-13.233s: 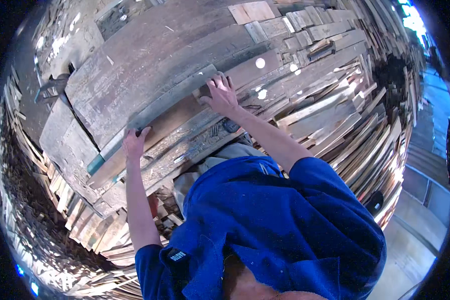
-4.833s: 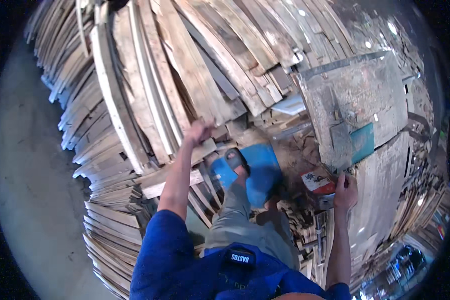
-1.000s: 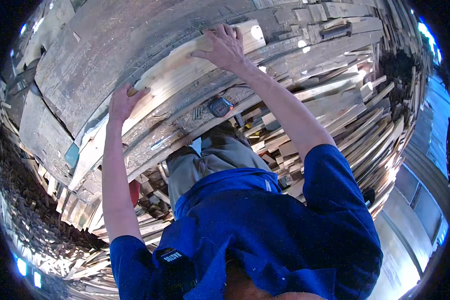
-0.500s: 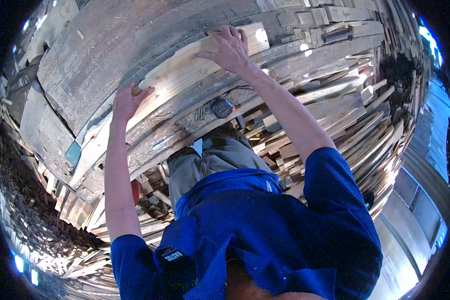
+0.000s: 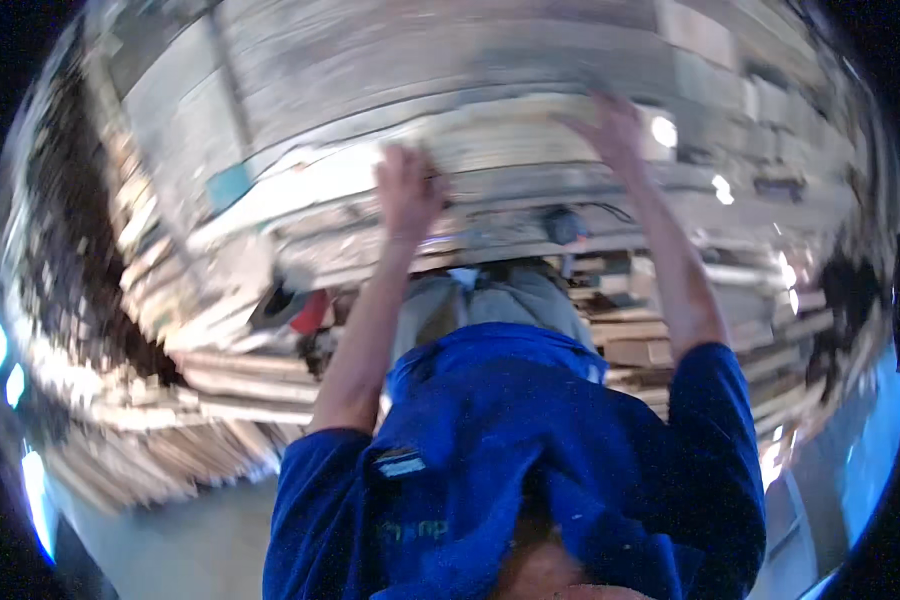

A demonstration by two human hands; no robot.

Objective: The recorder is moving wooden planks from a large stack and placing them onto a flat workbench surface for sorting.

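Note:
A long pale wooden board (image 5: pixel 510 135) lies across the worktable in front of me, its left part bright with light. My right hand (image 5: pixel 615 135) is over the board's right part, thumb spread away from the fingers, with nothing seen in its grasp. My left hand (image 5: pixel 408 195) is at the board's near edge, left of its middle. Motion smears its fingers, so I cannot make out whether it grips anything. A dark tape measure (image 5: pixel 565 225) rests on the near ledge between my two arms.
The grey worktable (image 5: pixel 370 60) stretches beyond the board. A teal piece (image 5: pixel 230 187) is by the board's left end. Scrap wood lies in heaps on both sides, with stacked strips (image 5: pixel 240 380) at my left. Something red (image 5: pixel 310 312) sits below the table edge.
The whole view has swung, so the board now lies more level. My left hand has moved rightward along the board, nearer the middle. My right hand remains on its right part.

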